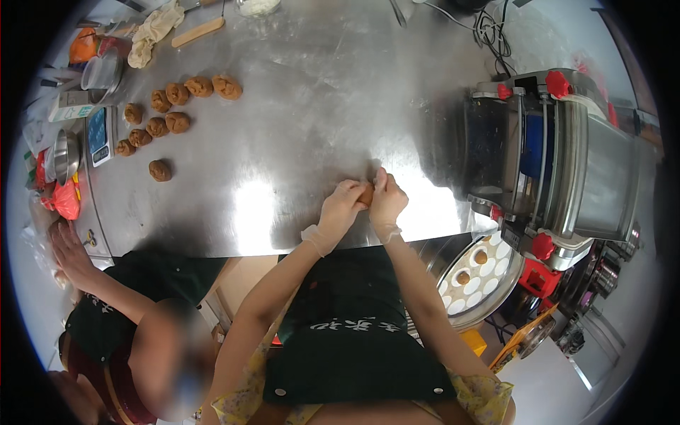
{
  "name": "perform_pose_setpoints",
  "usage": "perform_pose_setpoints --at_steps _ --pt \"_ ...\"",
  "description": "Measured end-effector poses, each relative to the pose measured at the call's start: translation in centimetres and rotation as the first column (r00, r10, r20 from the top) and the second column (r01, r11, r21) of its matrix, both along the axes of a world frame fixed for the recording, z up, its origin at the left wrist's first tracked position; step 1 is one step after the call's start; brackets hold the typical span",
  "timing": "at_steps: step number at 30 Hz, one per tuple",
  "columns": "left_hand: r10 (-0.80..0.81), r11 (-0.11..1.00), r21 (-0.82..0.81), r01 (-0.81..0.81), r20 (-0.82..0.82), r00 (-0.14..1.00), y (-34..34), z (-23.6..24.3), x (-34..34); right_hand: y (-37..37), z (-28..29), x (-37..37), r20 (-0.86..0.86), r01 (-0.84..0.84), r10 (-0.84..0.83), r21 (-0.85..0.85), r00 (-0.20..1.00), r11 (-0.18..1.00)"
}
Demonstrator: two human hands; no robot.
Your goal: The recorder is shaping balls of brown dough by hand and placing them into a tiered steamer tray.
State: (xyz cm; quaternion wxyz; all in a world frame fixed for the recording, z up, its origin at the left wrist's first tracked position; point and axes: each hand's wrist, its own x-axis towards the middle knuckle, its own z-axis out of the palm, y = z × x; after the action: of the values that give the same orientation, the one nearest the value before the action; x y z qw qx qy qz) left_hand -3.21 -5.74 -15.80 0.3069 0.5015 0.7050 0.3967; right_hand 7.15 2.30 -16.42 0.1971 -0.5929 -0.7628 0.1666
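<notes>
While a co-worker's hand (69,249) lies flat at the far left edge of the steel counter (297,127), a red plastic bag (66,200) sits just above it, near a small metal bowl (65,156) and a blue digital scale (99,134). Farther up that side stand a white carton (71,112) with a green band, lying on its side, a clear plastic tub (103,71) and an orange packet (83,46). A crumpled cream cloth (152,32) and a wooden stick (198,32) lie at the counter's far edge. Just right of the scale, brown dough balls (166,106) are set in loose rows, one ball (160,170) apart from the rest and nearer the front.

A wide bare stretch of counter separates them from the middle, where the person's gloved left hand (341,205) and right hand (387,200) meet close together near the front edge. Both are curled, fingertips pressed around a small brown dough piece (366,194) pinched between them, just above the counter; most of it is hidden by the fingers. A dark green apron (347,333) covers the person below.

To the right, a round metal tray (513,276) below counter level holds white paper cups, a few with brown balls in them. Above it, a large steel machine (559,156) with red knobs stands on the counter's right end, black cables (492,35) trailing behind it.
</notes>
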Motion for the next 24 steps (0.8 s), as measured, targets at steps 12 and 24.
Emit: perform_pose_setpoints --at_steps 12,24 --pt "-0.194 0.978 -0.072 0.198 0.056 0.979 -0.6 1.0 -0.2 -2.1 -0.2 0.5 -0.006 0.155 -0.155 0.013 0.988 0.988" --pt "0.008 0.983 0.182 -0.001 -0.037 0.999 0.8 1.7 -1.9 0.4 3.3 -3.3 -0.239 0.106 -0.094 0.04 0.966 0.994"
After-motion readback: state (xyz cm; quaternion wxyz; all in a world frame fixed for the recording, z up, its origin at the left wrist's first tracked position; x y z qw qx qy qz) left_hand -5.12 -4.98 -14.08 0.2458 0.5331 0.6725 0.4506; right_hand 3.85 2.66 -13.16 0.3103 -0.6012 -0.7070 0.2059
